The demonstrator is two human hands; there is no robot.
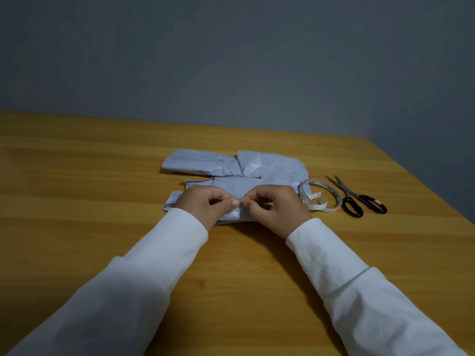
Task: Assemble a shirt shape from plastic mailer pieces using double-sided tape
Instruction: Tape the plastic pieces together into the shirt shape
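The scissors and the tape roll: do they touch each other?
Apart. The head view shows a strip of bare table between the scissors and the tape roll.

The mailer pieces are pale grey plastic, crinkled and lying flat on the wooden table in a loose pile. Two sit at the back: a long one angled off to the left and a wider rounded one to the right, their inner ends overlapping. In front lies a folded piece, partly hidden under the hands. Just right of the pile lies the tape roll, white, flat on its side, with a loose end curling inside the ring.
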